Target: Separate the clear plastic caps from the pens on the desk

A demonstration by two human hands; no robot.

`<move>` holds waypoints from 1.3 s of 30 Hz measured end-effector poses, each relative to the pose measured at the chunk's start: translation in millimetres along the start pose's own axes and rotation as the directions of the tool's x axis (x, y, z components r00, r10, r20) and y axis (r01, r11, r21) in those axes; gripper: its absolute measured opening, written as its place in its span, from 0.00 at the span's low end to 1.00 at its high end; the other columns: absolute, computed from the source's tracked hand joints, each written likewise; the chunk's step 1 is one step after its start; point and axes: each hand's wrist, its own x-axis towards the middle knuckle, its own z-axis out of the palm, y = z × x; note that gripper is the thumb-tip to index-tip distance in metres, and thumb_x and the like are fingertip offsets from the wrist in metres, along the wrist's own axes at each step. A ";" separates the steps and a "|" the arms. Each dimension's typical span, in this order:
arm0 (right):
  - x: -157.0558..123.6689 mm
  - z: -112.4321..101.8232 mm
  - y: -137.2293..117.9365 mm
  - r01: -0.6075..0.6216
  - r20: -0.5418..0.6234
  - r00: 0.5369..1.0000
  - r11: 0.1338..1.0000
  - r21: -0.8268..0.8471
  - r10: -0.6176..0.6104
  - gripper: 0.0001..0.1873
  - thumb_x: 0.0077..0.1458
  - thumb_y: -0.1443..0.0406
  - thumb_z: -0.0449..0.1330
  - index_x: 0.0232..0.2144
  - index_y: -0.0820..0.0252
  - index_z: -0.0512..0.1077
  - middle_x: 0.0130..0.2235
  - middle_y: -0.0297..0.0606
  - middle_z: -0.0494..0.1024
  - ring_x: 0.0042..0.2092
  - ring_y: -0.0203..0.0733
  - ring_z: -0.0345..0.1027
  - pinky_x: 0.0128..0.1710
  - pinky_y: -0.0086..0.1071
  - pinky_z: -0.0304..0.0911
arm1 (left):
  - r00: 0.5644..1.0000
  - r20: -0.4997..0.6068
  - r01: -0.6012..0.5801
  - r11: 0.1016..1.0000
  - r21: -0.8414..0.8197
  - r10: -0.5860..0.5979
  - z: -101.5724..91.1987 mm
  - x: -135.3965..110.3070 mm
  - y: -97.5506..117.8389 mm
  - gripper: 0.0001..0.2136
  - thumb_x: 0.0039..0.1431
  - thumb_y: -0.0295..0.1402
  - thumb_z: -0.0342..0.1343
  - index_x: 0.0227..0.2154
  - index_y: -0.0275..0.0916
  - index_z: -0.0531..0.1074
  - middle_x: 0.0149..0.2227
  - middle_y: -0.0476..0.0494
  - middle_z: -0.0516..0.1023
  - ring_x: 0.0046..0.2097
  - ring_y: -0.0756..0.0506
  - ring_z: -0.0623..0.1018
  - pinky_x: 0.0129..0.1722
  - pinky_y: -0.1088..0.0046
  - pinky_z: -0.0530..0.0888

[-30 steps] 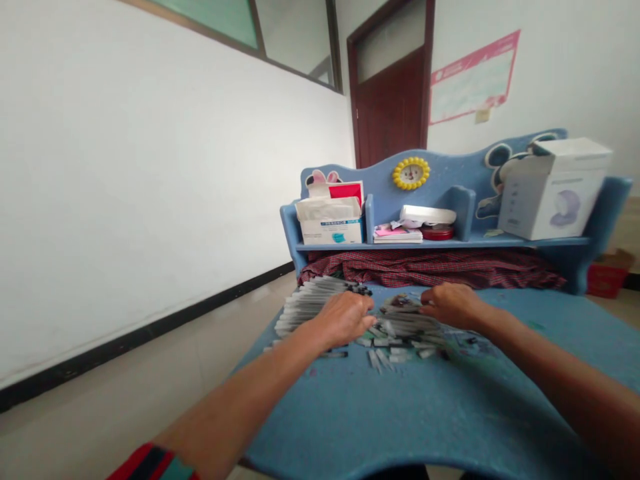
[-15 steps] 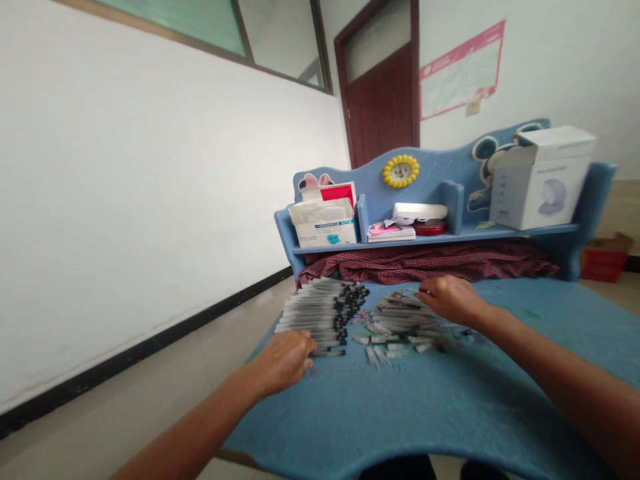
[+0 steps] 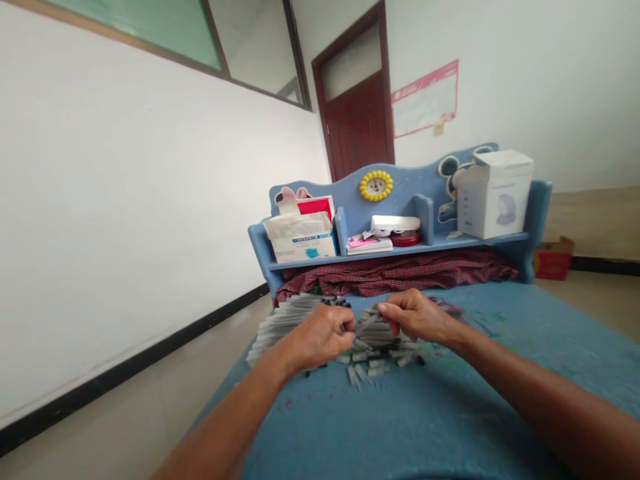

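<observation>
On a blue desk (image 3: 425, 413) lies a neat stack of grey pens with black tips (image 3: 280, 320) at the left and a looser heap of pens and caps (image 3: 377, 347) in the middle. My left hand (image 3: 320, 337) is closed in a pinch between the stack and the heap. My right hand (image 3: 413, 315) is closed in a pinch over the heap, fingertips close to the left hand's. A thin grey piece (image 3: 364, 325) runs between the two hands; whether either hand grips it is unclear.
A blue shelf unit (image 3: 395, 250) stands at the desk's back with a tissue box (image 3: 300, 237), booklets (image 3: 369, 244), a red tin (image 3: 405, 239) and a white carton (image 3: 495, 193). Red checked cloth (image 3: 400, 275) lies under it. A white wall runs along the left.
My left hand went from the front of the pen stack back up to the heap, meeting my right hand, which shifted slightly left. The camera view also moved.
</observation>
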 end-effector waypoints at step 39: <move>0.0 -16.8 31.4 -0.149 0.053 0.989 0.962 0.229 0.140 0.19 0.48 0.51 0.59 0.26 0.62 0.65 0.20 0.29 0.72 0.15 0.29 0.63 0.13 0.22 0.50 | 0.977 -0.165 -0.148 0.986 -0.072 0.135 26.6 31.6 -15.4 0.10 0.58 0.31 0.45 0.32 0.36 0.71 0.27 0.50 0.72 0.31 0.50 0.71 0.31 0.78 0.63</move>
